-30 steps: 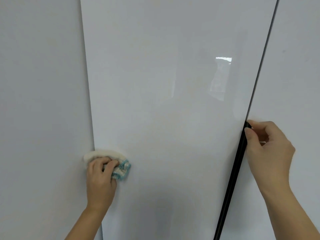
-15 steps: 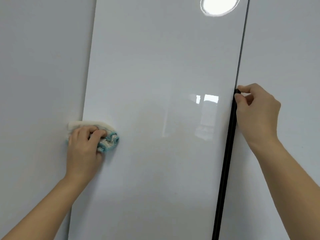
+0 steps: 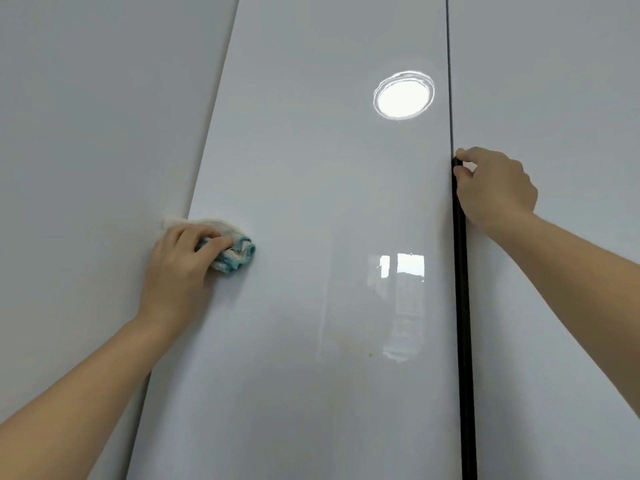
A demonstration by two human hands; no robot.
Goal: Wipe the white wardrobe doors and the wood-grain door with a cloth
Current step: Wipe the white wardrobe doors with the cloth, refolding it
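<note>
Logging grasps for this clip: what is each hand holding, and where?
Left hand holds the bunched white-and-blue cloth, fingers curled over its middle, against the white wardrobe door. Right hand pinches the top end of the door's black edge strip.

Softly and evenly lit, fairly bright, sharp throughout. Marked on the glossy middle door (image 3: 311, 168) by a hard round glare (image 3: 403, 95) from a lamp and a paler window reflection (image 3: 401, 271). Shadowed faintly beneath the left hand (image 3: 180, 261), and splayed at the door edges by the wide lens.

Left hand (image 3: 180, 268), right hand (image 3: 495, 188); forearms (image 3: 86, 393) bare
</note>
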